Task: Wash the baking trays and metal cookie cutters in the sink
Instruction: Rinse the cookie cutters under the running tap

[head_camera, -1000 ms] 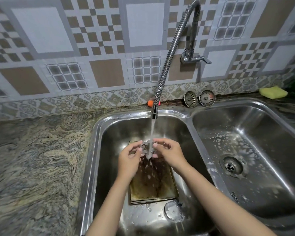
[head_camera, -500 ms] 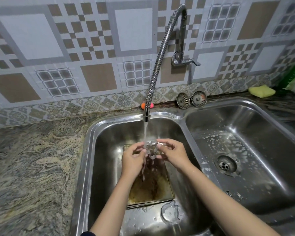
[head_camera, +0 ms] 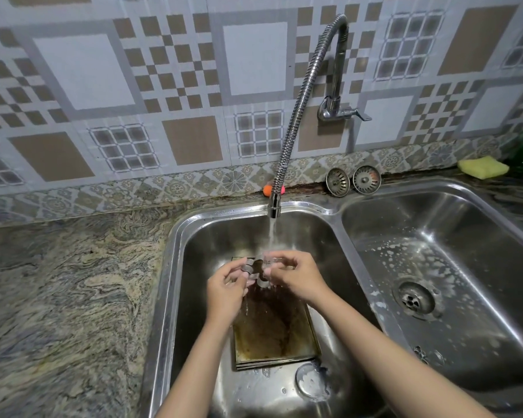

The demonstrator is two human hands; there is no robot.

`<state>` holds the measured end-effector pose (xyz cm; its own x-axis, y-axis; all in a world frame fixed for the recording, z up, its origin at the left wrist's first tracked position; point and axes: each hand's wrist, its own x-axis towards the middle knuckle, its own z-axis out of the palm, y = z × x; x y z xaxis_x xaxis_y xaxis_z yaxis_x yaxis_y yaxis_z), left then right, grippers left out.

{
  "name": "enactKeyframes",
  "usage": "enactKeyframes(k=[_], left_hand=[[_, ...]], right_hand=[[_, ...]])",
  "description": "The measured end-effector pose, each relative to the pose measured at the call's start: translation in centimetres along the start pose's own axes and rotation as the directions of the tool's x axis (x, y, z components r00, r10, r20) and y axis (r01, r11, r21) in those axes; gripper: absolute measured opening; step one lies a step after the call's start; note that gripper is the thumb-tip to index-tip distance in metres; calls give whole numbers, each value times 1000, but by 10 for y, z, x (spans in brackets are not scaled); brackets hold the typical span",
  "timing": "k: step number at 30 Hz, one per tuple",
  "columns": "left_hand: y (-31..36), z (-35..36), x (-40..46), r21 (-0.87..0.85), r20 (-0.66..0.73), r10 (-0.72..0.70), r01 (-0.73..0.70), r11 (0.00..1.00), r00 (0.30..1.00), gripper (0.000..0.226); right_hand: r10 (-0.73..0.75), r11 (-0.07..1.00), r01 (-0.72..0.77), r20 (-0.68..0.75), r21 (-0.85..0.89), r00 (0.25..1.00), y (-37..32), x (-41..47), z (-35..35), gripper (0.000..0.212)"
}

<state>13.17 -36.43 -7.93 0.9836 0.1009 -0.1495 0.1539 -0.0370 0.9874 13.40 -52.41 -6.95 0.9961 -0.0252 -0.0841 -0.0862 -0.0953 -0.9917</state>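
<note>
Since the earlier frames the hands have stayed under the running tap, turning the metal cookie cutter (head_camera: 258, 274) a little, so that its curved band is now showing between the fingers. The left hand (head_camera: 225, 292) is pinching the cutter's left side with curled fingers, and the right hand (head_camera: 296, 277) is gripping its right side, thumb and fingers bent round it. Water is falling from the flexible faucet (head_camera: 296, 116) onto the cutter and dripping down onto the stained baking tray (head_camera: 274, 330), which is lying flat on the floor of the left sink basin (head_camera: 194, 236) directly below the hands. Another cookie cutter (head_camera: 311, 383) is lying just in front of the tray. Soap suds are dotting the right sink basin (head_camera: 480, 236). Two sink strainers (head_camera: 353, 181) are leaning against the wall tiles, and a yellow sponge (head_camera: 483, 167) is lying on the counter.
</note>
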Motion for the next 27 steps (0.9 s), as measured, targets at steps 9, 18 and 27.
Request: enactKeyframes(k=[9, 18, 27], left_hand=[[13, 9, -6, 24, 65, 58, -60, 998, 996, 29], [8, 39, -16, 43, 243, -4, -7, 999, 970, 28], [-54, 74, -57, 522, 644, -199, -234, 820, 739, 21]], right_hand=[[-100, 946, 93, -8, -312, 995, -10, 6, -14, 32], [-332, 912, 267, -179, -312, 926, -38, -33, -78, 8], [-202, 808, -24, -315, -588, 927, -16, -109, -193, 20]])
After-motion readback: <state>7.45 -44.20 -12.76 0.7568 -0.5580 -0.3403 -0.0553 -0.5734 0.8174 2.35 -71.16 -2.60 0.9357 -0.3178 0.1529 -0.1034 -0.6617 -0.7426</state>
